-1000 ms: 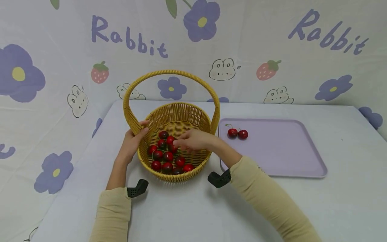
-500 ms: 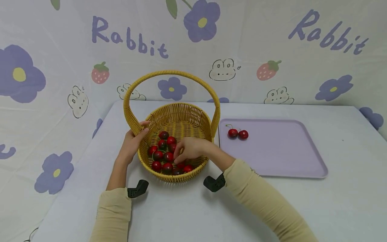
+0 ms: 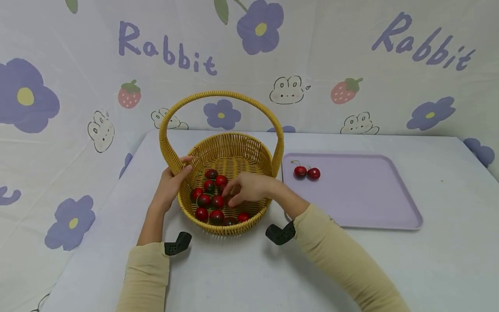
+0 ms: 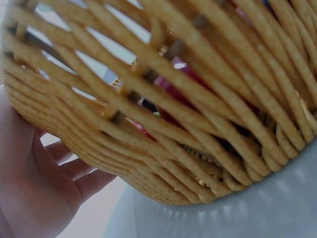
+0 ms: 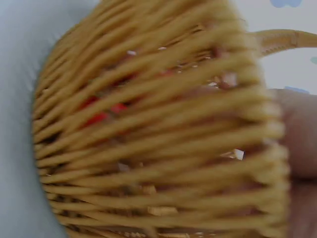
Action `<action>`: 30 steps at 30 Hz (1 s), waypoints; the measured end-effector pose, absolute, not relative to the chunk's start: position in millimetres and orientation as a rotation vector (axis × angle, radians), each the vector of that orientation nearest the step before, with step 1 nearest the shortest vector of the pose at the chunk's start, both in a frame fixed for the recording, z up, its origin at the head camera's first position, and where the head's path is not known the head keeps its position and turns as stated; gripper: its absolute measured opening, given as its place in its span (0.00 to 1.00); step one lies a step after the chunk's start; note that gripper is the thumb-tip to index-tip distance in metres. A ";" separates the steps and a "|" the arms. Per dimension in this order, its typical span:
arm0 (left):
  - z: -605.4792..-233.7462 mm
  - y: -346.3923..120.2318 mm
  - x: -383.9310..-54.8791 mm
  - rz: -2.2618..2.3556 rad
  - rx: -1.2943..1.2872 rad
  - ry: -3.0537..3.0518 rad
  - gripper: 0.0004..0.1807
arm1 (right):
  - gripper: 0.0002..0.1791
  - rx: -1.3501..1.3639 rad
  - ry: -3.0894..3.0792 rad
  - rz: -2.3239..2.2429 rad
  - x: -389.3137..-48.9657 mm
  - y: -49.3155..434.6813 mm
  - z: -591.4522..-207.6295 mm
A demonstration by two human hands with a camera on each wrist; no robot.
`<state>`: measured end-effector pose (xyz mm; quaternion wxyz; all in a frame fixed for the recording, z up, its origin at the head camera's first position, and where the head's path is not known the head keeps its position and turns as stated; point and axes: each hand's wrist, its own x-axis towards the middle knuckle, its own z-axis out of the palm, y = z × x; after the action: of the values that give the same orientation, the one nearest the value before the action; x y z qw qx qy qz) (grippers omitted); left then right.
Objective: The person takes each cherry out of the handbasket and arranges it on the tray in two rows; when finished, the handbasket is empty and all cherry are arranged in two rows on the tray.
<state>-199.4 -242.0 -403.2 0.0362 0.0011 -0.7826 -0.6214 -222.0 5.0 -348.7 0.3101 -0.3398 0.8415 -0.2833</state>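
A yellow woven basket [image 3: 234, 145] with a tall arched handle [image 3: 221, 93] stands on the table. Several dark red cherries [image 3: 216, 216] lie in its near left part. My left hand [image 3: 166, 188] grips the rim at the handle's left foot, thumb inside; the left wrist view has this hand [image 4: 37, 193] against the wicker wall. Inside the basket, my right hand [image 3: 253, 187] pinches a cherry between thumb and fingers, mostly hidden by them. In the right wrist view, blurred wicker [image 5: 163, 134] covers most of the scene, with part of the hand [image 5: 303, 134] at the right edge.
A pale purple tray [image 3: 362, 190] lies right of the basket, with two stemmed cherries [image 3: 300, 172] near its far left corner. A white cloth [image 3: 218, 277] covers the table. Behind stands a printed curtain [image 3: 312, 52].
My right hand moved down towards me among the cherries, then lifted slightly. The cherry that lay beneath its fingers has left its spot. My left hand and the basket have stayed put.
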 end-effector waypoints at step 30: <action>-405.2 -242.5 -201.1 -1.909 -0.006 -2.392 0.25 | 0.19 -0.538 1.791 -1.546 -210.9 75.1 -333.9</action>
<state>-201.1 -242.5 -405.2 0.0406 -0.0021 -0.7811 -0.6231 -210.9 75.1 -333.9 0.3499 -0.2077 0.6914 -0.5970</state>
